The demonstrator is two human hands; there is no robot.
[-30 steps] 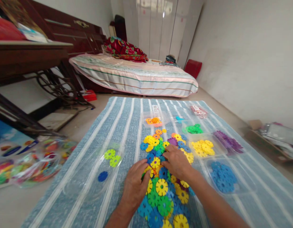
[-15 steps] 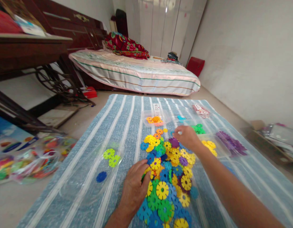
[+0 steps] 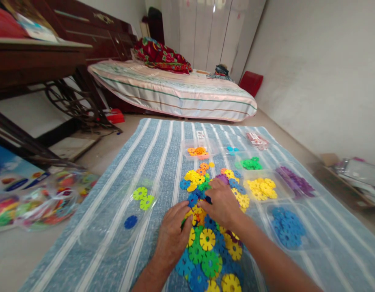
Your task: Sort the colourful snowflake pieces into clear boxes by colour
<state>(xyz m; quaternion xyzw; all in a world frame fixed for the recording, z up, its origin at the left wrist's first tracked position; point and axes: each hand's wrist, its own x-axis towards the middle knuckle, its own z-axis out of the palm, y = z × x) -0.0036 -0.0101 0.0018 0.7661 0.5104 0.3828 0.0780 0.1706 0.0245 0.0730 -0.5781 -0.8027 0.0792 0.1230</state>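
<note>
A heap of flower-shaped plastic discs [image 3: 207,239], in yellow, blue, green, orange and purple, lies on a striped cloth. My left hand [image 3: 172,231] rests at the heap's left edge, thumb and fingers apart around a few discs there. Over the upper middle of the heap, my right hand [image 3: 224,200] reaches down with thumb and fingers apart, its fingertips among the discs; no disc is visibly gripped. It covers part of the heap.
Clear containers hold orange discs [image 3: 197,151], green discs [image 3: 251,163], yellow discs [image 3: 261,189], purple discs [image 3: 295,181] and blue discs [image 3: 287,227]. Left of the heap, a clear tray [image 3: 114,243] bears lime discs [image 3: 140,193] and one dark blue disc [image 3: 130,222]. A bed [image 3: 175,93] stands beyond.
My right hand has come back from near the far containers to the heap's middle, uncovering the yellow and blue containers. My left hand has stayed nearly still.
</note>
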